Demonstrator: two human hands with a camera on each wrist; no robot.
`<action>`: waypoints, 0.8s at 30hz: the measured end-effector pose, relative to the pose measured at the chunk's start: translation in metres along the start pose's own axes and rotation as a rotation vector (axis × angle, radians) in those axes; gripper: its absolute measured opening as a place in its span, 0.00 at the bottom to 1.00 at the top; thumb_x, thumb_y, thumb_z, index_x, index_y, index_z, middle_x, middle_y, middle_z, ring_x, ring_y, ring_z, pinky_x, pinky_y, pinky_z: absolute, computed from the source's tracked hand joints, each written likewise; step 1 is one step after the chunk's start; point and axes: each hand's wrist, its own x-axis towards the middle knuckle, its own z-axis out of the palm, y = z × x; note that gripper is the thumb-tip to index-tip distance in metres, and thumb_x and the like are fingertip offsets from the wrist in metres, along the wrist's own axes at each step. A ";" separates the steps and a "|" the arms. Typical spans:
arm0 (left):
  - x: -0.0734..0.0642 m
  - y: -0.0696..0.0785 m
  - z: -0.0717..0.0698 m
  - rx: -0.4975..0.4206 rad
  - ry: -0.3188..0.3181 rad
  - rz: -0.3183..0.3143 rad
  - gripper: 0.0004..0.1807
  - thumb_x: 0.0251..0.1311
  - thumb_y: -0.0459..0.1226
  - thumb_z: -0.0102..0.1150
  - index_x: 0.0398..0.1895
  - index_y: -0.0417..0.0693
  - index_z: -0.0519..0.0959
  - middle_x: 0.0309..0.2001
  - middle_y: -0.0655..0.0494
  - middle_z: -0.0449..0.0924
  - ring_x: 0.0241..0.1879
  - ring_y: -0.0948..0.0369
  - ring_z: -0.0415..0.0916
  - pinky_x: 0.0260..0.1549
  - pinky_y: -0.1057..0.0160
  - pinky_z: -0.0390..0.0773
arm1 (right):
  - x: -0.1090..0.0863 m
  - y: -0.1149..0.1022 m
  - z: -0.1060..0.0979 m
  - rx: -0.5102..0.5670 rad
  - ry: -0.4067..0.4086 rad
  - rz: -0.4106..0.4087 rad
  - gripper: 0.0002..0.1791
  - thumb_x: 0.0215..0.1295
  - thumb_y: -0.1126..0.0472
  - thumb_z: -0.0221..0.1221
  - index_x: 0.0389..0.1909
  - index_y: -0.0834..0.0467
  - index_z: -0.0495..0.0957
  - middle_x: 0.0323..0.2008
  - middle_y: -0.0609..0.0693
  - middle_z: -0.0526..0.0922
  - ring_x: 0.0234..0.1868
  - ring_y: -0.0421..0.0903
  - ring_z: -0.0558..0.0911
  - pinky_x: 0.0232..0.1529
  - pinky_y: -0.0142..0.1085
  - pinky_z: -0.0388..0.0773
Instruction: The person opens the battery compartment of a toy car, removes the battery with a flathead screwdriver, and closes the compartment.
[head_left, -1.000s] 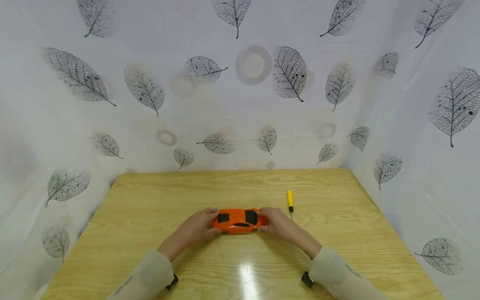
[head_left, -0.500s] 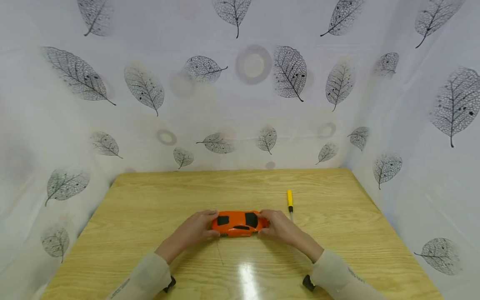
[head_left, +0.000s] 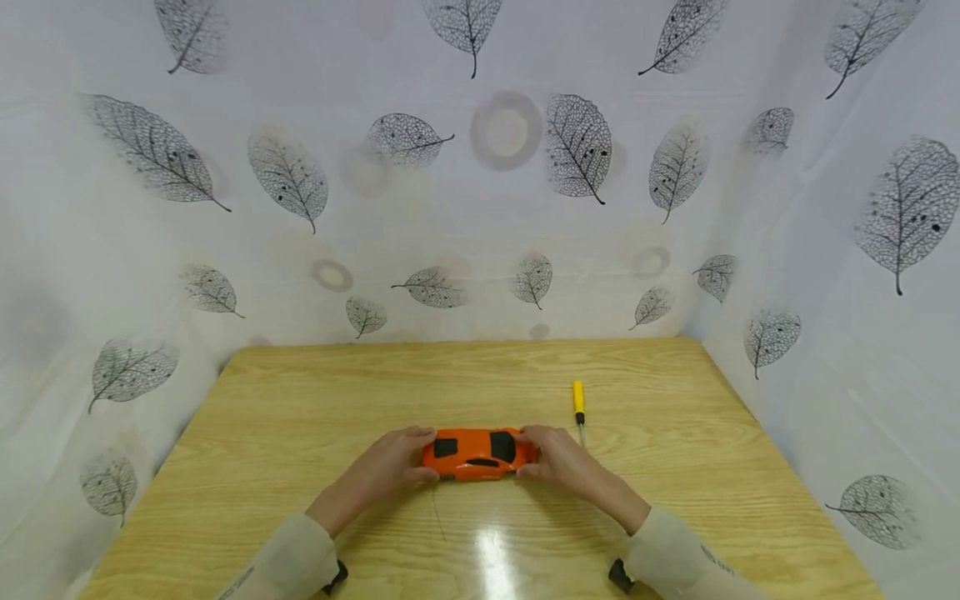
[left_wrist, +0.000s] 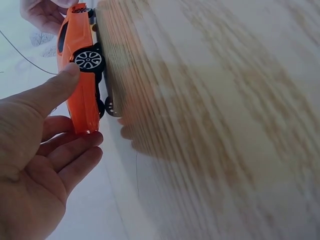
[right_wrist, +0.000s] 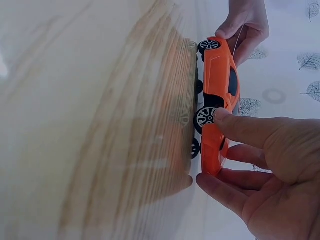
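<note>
An orange toy car [head_left: 471,446] with dark windows sits crosswise at the middle of the table in the head view. My left hand [head_left: 378,467] grips its left end; my right hand [head_left: 570,468] holds the right end. Seen from the left wrist, the thumb presses beside a silver-spoked wheel [left_wrist: 88,60], and the fingers curl round the car's end. The right wrist view shows the right thumb at another wheel [right_wrist: 206,117]. Smaller black wheels show under the body, close to the tabletop.
Beyond my right hand lies a screwdriver [head_left: 578,400] with a yellow handle, its shaft toward me. The wood-grain table [head_left: 337,392] is bordered by a white leaf-print curtain [head_left: 465,208] at the back and sides. A thin dark line [head_left: 438,512] shows below the car's left end.
Both hands have drawn the toy car a little toward me, keeping their grip on its two ends. The screwdriver has stayed in place.
</note>
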 end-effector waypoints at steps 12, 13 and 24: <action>-0.007 0.002 0.000 -0.029 -0.013 0.041 0.37 0.57 0.43 0.77 0.66 0.33 0.77 0.65 0.38 0.77 0.65 0.40 0.73 0.65 0.40 0.71 | -0.007 -0.004 -0.001 0.043 -0.015 0.004 0.27 0.54 0.67 0.77 0.54 0.70 0.82 0.47 0.61 0.87 0.34 0.44 0.80 0.36 0.33 0.81; -0.007 0.002 0.000 -0.030 -0.011 0.044 0.37 0.57 0.43 0.77 0.66 0.33 0.77 0.65 0.38 0.77 0.65 0.39 0.73 0.65 0.40 0.71 | -0.007 -0.005 -0.001 0.043 -0.016 0.004 0.27 0.54 0.67 0.77 0.54 0.70 0.82 0.47 0.61 0.87 0.34 0.44 0.80 0.36 0.33 0.81; -0.008 0.001 0.001 -0.026 0.002 0.080 0.37 0.58 0.43 0.76 0.67 0.32 0.76 0.66 0.38 0.76 0.65 0.40 0.73 0.64 0.41 0.72 | -0.008 -0.006 -0.001 0.030 -0.002 -0.006 0.28 0.53 0.66 0.78 0.55 0.71 0.82 0.48 0.61 0.87 0.38 0.46 0.83 0.40 0.36 0.83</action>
